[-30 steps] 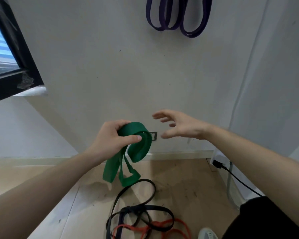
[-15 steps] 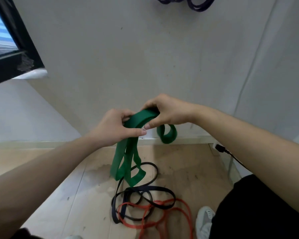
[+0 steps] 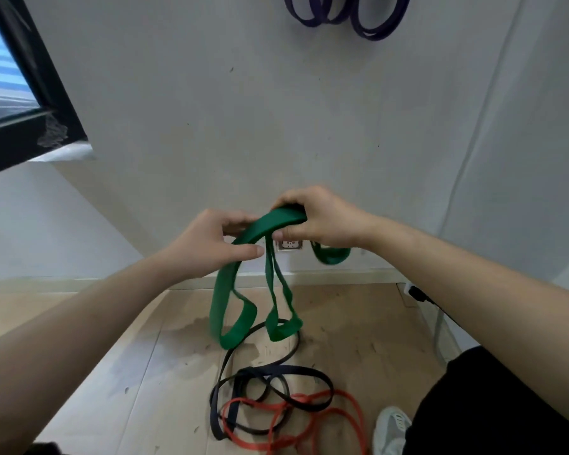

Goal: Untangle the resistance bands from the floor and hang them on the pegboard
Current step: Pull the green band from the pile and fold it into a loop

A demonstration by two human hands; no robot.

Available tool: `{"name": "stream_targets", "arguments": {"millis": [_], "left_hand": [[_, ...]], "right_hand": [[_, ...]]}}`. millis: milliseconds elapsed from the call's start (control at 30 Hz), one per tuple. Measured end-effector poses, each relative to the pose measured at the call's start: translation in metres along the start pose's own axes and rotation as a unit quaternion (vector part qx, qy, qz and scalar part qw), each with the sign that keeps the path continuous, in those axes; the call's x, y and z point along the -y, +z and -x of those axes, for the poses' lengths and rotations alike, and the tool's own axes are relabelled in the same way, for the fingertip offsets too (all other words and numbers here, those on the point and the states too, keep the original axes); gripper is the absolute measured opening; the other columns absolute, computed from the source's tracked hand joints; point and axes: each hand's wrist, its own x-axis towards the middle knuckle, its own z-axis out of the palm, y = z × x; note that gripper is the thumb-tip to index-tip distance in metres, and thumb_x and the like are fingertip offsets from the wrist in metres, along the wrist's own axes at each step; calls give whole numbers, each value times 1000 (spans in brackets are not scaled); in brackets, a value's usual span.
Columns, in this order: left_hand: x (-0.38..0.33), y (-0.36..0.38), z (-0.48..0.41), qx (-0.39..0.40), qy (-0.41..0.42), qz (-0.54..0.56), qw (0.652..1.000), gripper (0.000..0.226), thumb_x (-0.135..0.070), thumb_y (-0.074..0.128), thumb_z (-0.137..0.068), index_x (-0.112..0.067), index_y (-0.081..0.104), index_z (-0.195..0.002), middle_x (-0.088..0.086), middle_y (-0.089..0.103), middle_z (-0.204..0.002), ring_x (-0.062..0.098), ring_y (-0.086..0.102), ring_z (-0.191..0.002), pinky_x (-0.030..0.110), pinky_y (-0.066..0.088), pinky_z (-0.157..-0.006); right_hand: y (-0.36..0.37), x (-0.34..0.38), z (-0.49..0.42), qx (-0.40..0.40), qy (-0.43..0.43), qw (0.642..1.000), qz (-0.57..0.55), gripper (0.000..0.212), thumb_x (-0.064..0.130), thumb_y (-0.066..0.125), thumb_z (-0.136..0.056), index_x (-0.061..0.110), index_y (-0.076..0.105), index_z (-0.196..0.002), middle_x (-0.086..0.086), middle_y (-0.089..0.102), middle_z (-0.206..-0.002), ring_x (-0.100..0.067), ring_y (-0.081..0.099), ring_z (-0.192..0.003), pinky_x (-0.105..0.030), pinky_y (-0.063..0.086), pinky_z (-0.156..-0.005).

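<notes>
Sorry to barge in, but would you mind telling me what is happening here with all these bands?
A person is holding a green band up off the floor with both hands. The left hand pinches one side and the right hand grips the top of the fold, with its loops dangling below. Dark bands and a red band lie tangled on the floor underneath. Purple bands already hang high on the wall.

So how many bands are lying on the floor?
3, it seems: a thin black band, a wider navy band and a red band, all in one tangle; overlaps may hide another.
</notes>
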Motion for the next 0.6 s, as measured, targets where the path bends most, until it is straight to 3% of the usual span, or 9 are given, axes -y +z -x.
{"name": "stream_targets", "arguments": {"millis": [100, 200, 333, 467, 600], "left_hand": [[0, 10, 3, -13, 4, 91, 996, 39, -17, 82, -82, -30, 71, -117, -12, 78, -107, 5, 72, -104, 18, 56, -88], [-3, 18, 4, -14, -5, 166, 986, 35, -20, 80, -86, -28, 71, -118, -5, 78, -109, 11, 73, -107, 20, 56, -89], [-2, 21, 4, -6, -40, 202, 978, 46, -43, 85, -72, -25, 72, -112, 3, 77, -111, 16, 73, -106, 28, 58, -94], [0, 33, 7, 27, -65, 194, 979, 46, -39, 89, -72, -22, 68, -110, -1, 78, -106, 14, 74, -101, 20, 58, -82], [-2, 34, 4, -24, -50, 224, 973, 39, -30, 85, -76, -15, 71, -109, 7, 78, -102, 20, 75, -97, 29, 60, -88]], "right_hand": [[-1, -2, 2, -31, -1, 995, -95, 28, 17, 78, -87, 7, 70, -112, -10, 74, -99, -25, 71, -92, -46, 55, -89], [-1, -4, 4, -49, -4, 987, -156, 24, 15, 76, -88, 11, 71, -111, -7, 75, -101, -22, 71, -95, -42, 57, -91], [-1, 0, 3, -94, -14, 963, -253, 17, 11, 73, -90, 13, 71, -107, 2, 72, -89, -12, 67, -81, -28, 56, -78], [-11, 7, 1, -166, -20, 921, -353, 11, 12, 70, -92, 12, 72, -102, 1, 66, -80, -10, 60, -69, -25, 55, -69], [-23, 1, 2, -212, -4, 905, -368, 9, 15, 68, -93, 12, 72, -100, 7, 66, -75, -11, 59, -69, -27, 54, -69]]}}
